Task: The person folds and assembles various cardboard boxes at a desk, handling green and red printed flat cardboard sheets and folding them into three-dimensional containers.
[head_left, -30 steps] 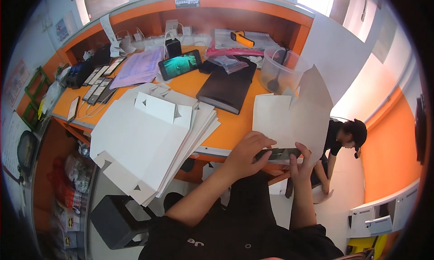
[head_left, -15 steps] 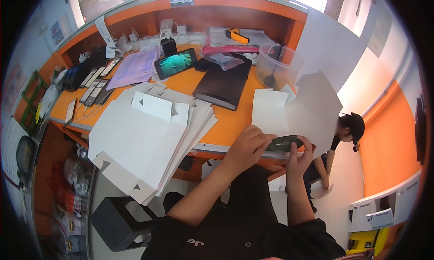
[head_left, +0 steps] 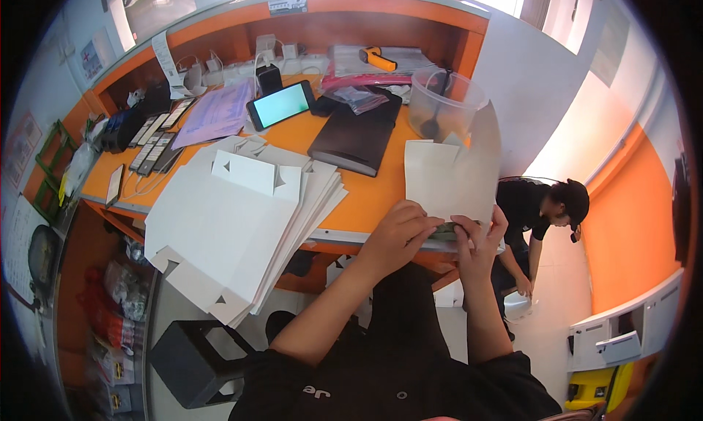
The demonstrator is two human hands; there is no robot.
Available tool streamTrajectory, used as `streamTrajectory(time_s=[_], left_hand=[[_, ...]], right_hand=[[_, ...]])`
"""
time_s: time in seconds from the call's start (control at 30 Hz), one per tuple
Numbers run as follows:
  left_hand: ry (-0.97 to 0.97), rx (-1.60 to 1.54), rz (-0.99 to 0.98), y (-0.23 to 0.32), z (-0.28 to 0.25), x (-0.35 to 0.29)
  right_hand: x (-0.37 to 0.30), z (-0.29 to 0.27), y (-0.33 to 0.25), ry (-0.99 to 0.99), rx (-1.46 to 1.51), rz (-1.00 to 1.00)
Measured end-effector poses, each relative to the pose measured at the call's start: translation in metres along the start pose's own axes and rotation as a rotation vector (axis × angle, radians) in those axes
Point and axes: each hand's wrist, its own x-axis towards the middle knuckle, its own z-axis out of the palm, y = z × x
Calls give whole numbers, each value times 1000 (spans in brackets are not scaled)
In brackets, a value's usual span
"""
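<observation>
Over the front edge of the desk I hold a die-cut cardboard sheet [head_left: 454, 176], white on the side facing me. A narrow dark green strip [head_left: 445, 232] shows at its near edge between my hands. My left hand [head_left: 399, 234] is closed, its fingertips pinching that near edge. The fingers of my right hand [head_left: 480, 244] are bent around the near right corner, thumb pressing close to the green strip. To the left lies a stack of similar flat white cardboard sheets [head_left: 227, 209], with cut flaps and small triangular notches, jutting past the desk edge.
A black notebook [head_left: 355, 139], a phone [head_left: 280, 105] with a lit screen and a clear plastic tub [head_left: 447, 102] stand on the orange desk [head_left: 344, 212]. A black stool [head_left: 194, 366] is below left. Another person [head_left: 538, 223] bends down at the right.
The right side of the cardboard sheet has folded upward and looks narrower. Less of its green side shows. My right fingers have curled in closer to my left hand. The phone screen's picture has changed.
</observation>
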Motion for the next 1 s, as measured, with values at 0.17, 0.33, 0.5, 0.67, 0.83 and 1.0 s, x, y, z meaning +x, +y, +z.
streamTrajectory(time_s=[0.17, 0.33, 0.5, 0.67, 0.83, 1.0], left_hand=[[-42, 1, 3, -5, 0, -11], [431, -528, -428, -9, -11, -11], [359, -801, -486, 16, -32, -17], [238, -819, -557, 43, -38, -24], [459, -1076, -689, 57, -28, -23], [494, -447, -158, 62, -30, -21]], right_hand=[[-16, -4, 7, 71, -183, -18], [-43, -17, 25, 145, 427, 105], [-47, -29, 40, 47, 676, 130], [-43, -29, 42, 67, 749, 147], [-35, -30, 39, -6, 726, 89], [-26, -29, 24, -120, 588, 326]])
